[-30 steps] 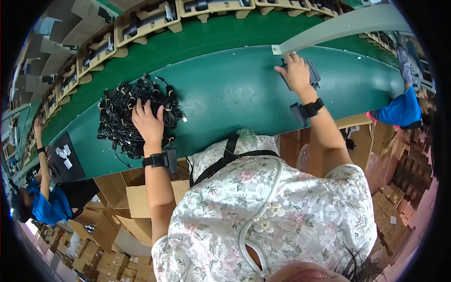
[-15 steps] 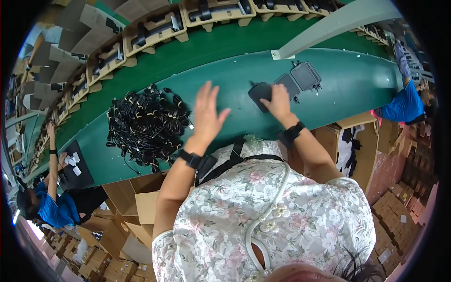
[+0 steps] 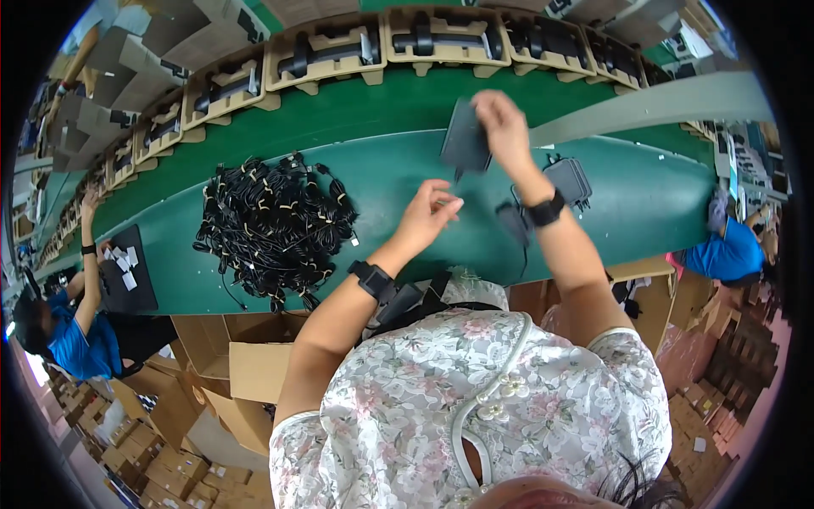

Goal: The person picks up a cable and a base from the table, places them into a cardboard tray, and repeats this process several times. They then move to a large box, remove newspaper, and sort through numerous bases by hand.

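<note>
My right hand (image 3: 504,127) grips a thin dark rectangular case (image 3: 466,140) by its right edge. The case is lifted and tilted above the green table, with a short dark stub at its lower end. My left hand (image 3: 428,216) hovers below and left of it, fingers loosely curled and thumb apart, seemingly holding nothing. Beyond my right wrist lies a grey flat case (image 3: 568,180) with small dark tabs, partly hidden by my forearm. A large heap of black cables (image 3: 275,225), bundled with tan ties, sits to the left of my left hand.
Across the far side runs a row of tan moulded trays (image 3: 322,53) holding dark parts. A grey metal beam (image 3: 653,109) crosses at the right. Co-workers in blue shirts are at the left (image 3: 83,343) and right (image 3: 729,250). Open cardboard boxes (image 3: 263,371) stand below the near edge.
My right hand has lifted the dark case off the table and moved it farther away. My left hand has moved right, its spread fingers now curled. The view has shifted too.
</note>
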`<act>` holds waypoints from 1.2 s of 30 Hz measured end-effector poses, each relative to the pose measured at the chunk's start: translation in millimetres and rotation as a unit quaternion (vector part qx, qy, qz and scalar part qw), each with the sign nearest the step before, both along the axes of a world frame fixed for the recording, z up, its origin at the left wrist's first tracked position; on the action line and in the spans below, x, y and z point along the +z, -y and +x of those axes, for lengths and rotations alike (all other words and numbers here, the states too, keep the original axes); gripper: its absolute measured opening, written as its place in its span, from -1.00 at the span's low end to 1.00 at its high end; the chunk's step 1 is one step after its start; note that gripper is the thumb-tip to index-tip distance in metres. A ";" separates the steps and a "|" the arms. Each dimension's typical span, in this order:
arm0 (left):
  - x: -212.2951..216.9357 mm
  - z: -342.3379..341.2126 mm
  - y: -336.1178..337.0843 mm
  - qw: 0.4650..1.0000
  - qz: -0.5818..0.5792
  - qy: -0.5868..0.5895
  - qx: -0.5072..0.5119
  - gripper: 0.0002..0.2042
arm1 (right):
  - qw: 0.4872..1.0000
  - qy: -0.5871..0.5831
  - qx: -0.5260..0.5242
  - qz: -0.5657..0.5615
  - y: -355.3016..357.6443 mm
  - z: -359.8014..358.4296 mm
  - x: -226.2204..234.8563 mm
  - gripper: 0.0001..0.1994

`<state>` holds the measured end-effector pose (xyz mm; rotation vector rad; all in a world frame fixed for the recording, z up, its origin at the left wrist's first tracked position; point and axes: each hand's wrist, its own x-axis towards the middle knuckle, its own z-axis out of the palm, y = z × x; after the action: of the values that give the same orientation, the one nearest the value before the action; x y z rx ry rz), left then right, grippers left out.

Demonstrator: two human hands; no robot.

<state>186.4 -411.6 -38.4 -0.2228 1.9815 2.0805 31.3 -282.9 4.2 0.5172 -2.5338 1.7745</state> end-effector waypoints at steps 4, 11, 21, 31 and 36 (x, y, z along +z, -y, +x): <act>4.0 22.0 11.0 0.991 -0.096 -0.066 0.071 -0.66 | 0.943 -0.297 -0.143 0.048 2.2 -129.5 17.4 -0.88; 11.3 84.0 74.5 0.962 -0.138 -0.030 0.236 -0.69 | 0.897 -0.385 -0.055 0.208 6.5 -248.8 -15.4 -0.85; 34.9 81.4 189.8 0.858 -0.293 -0.108 0.408 -0.79 | 0.767 -0.417 -0.026 0.486 -5.8 -240.7 -17.5 -0.77; -28.9 16.7 316.5 0.653 -0.720 -0.027 0.234 -0.77 | 0.802 -0.352 -0.048 0.479 0.2 -107.3 -17.0 -0.68; -29.3 -7.0 337.0 0.665 -0.733 0.122 0.075 -0.77 | 0.937 -0.225 0.114 0.240 26.6 -13.2 6.4 -0.77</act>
<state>179.4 -748.6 -67.7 -0.8605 2.8974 -0.0708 18.1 -309.5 10.7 1.1212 -2.6125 0.8969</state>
